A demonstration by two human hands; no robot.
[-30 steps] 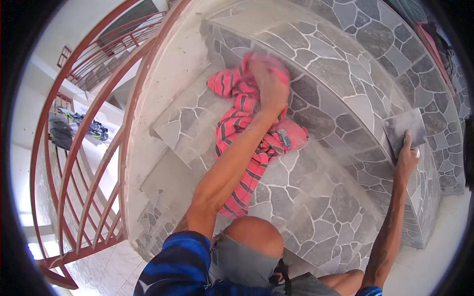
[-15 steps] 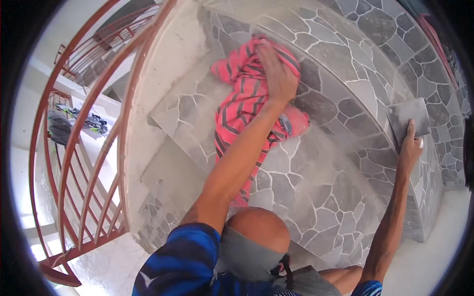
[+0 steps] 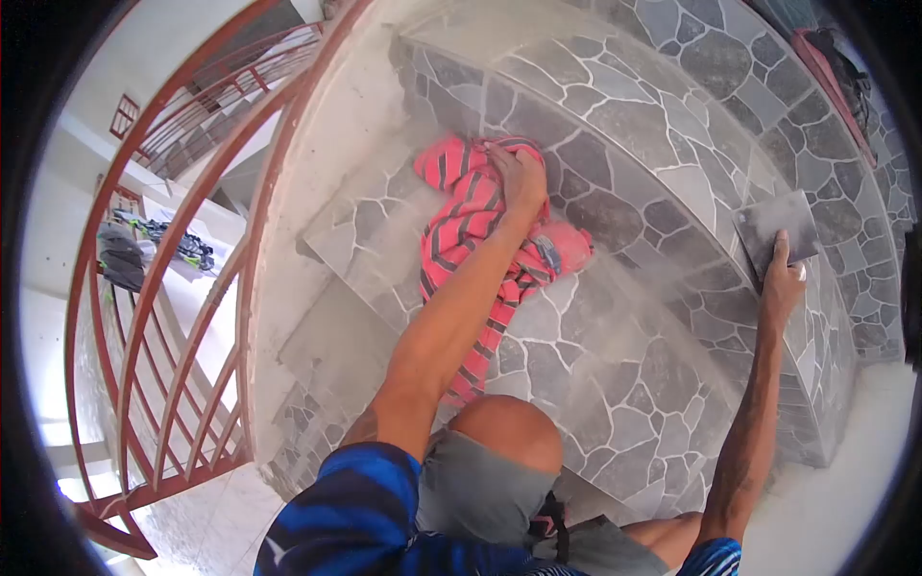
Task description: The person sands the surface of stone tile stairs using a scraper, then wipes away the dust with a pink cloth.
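Observation:
A bunched pink cloth with dark stripes point(image 3: 461, 216) lies on the stone-patterned tiled step point(image 3: 634, 384). My left hand point(image 3: 521, 187) is closed on its upper part, beside the riser of the step above, and one end of the cloth trails down toward my knee. Out to the right, my right hand point(image 3: 783, 278) grips a flat, square grey plate point(image 3: 778, 230) by its lower edge. The thumb lies on top of the plate, and the other fingers are hidden beneath it. The plate overlaps the edge of the upper step in this view.
A reddish-brown metal railing point(image 3: 254, 202) curves along the left, past a pale concrete edge point(image 3: 336, 125). Beyond it, dark items point(image 3: 173, 240) rest on a white surface. The upper step point(image 3: 663, 125) curves across the top right. My bent knee point(image 3: 509, 432) is just below the cloth.
My left hand has moved down and slightly left, drawing the upper part of the cloth with it. My right hand and the plate appear slightly further left in view.

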